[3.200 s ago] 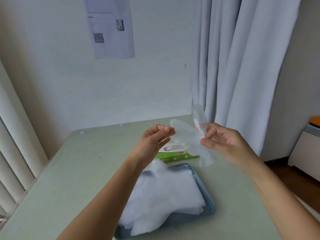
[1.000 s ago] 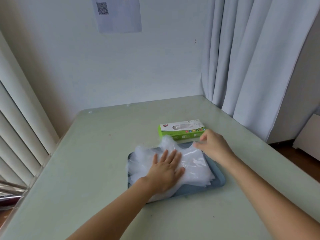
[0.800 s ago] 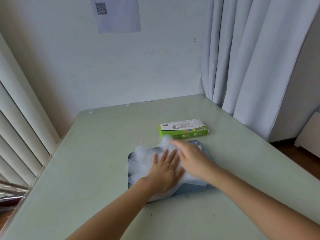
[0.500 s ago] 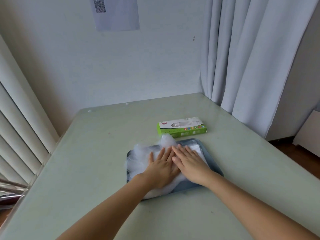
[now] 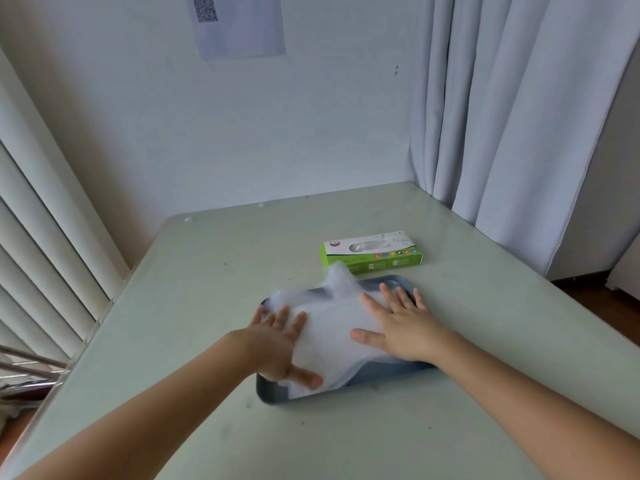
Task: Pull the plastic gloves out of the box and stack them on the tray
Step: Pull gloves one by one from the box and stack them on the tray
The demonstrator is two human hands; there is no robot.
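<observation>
A heap of clear plastic gloves (image 5: 332, 327) lies on the grey-blue tray (image 5: 398, 368) in the middle of the table. My left hand (image 5: 280, 344) presses flat on the left part of the heap, fingers spread. On the right part my right hand (image 5: 403, 327) also lies flat with straight fingers. One glove sticks up crumpled at the far edge of the heap. The green and white glove box (image 5: 372, 251) lies just behind the tray, apart from both hands.
The pale green table (image 5: 194, 292) stands in a corner, with a wall behind. White blinds (image 5: 41, 244) hang at the left and a curtain (image 5: 512, 116) at the right. A paper with a QR code (image 5: 239, 22) is on the wall.
A glove held up in both hands came down onto the tray. My right hand moved from near the box onto the heap. Both hands have since slid apart, flattening the gloves.
</observation>
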